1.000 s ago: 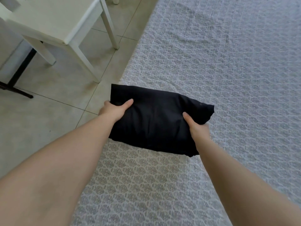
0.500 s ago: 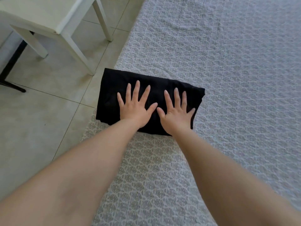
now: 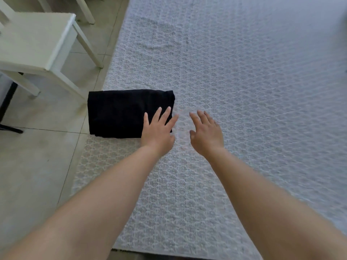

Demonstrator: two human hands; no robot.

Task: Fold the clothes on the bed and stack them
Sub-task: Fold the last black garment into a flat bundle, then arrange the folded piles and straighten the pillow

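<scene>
I look down at a bed covered by a pale grey bedspread with a raised lattice weave (image 3: pixel 234 81). A black garment folded into a neat flat rectangle (image 3: pixel 120 113) lies at the bed's left edge, its left end reaching slightly past the edge above the floor.

My left hand (image 3: pixel 157 132) is over the right end of that folded black garment. Its fingers are straight and spread, and it holds nothing; I cannot tell whether the fingertips touch the cloth or hover just above it. My right hand (image 3: pixel 205 134) is just beside the garment's right end, over bare bedspread and clear of the black cloth. Its fingers are loosely spread and relaxed, and it also holds nothing. The two hands are near each other with a small gap between them. Both bare forearms reach in from the bottom of the view.

To the left of the bed is a floor of beige tiles (image 3: pixel 37 156). A white wooden chair (image 3: pixel 35 42) stands on it at upper left, one leg near the garment's far left corner.
</scene>
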